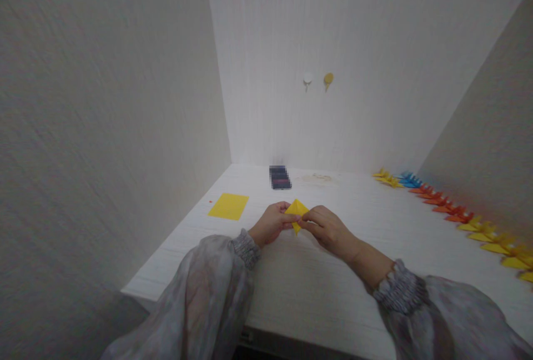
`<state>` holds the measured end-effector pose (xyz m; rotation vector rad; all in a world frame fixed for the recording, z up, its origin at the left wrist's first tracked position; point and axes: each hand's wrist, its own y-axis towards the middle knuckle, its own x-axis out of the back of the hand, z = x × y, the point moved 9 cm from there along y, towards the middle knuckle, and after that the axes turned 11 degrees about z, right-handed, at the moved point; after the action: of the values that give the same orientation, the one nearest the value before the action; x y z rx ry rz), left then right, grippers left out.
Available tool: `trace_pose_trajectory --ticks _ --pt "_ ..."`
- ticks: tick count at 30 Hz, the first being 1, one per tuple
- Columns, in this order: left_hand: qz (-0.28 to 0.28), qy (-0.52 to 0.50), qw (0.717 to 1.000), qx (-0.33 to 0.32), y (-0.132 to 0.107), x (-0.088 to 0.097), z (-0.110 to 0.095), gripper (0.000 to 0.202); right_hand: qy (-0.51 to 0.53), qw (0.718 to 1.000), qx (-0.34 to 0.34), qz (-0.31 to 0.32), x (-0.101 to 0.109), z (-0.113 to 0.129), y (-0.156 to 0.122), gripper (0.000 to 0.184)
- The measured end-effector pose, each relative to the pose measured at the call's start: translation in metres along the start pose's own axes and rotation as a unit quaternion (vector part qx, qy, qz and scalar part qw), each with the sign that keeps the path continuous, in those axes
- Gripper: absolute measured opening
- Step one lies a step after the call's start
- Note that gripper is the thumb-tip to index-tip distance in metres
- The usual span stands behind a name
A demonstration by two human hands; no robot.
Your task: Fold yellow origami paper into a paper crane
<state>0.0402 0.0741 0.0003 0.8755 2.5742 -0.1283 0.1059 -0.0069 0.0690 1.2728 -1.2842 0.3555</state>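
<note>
Between my two hands, above the table's middle, is a piece of yellow origami paper (296,207) folded into a small diamond with a centre crease. My left hand (272,222) grips its left side, thumb lying across the front. At its right edge, my right hand (325,226) pinches the paper with thumb and fingertips. The fingers cover part of the lower half; one pointed tip shows below them. To the left, a flat stack or sheet of square yellow paper (229,206) lies on the table.
A blurred-out phone (280,177) lies near the back wall. Along the right side runs a row of folded paper cranes in yellow (483,233), red (441,202) and blue (410,179). Two hooks, one white (307,78) and one gold (328,79), are on the wall. Walls enclose the table (333,304) left and right.
</note>
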Motion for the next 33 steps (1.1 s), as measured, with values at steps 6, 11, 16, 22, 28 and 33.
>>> trace_pose_trajectory --ticks 6,11,16,22,28,33 --pt "0.005 -0.013 1.000 0.007 0.000 -0.001 0.002 0.034 -0.028 1.000 0.008 0.010 0.000 0.003 0.000 0.019" --pt "0.005 -0.012 1.000 0.000 0.001 -0.004 0.001 0.035 -0.033 0.999 0.027 -0.006 0.007 0.011 0.003 0.016" --pt "0.012 -0.008 1.000 0.005 0.001 -0.007 0.001 0.034 -0.026 0.999 0.035 -0.017 0.010 0.017 0.007 0.013" --pt "0.012 -0.005 1.000 0.001 0.002 -0.006 0.001 0.035 -0.015 0.999 0.043 -0.005 0.008 0.019 0.007 0.012" --pt "0.018 -0.010 1.000 0.006 0.001 -0.005 0.002 0.031 -0.014 0.998 0.058 0.025 0.002 0.021 0.006 0.013" --pt "0.030 -0.010 0.999 0.026 0.001 -0.007 0.006 0.029 -0.014 0.996 0.075 0.049 -0.002 0.026 0.007 0.013"
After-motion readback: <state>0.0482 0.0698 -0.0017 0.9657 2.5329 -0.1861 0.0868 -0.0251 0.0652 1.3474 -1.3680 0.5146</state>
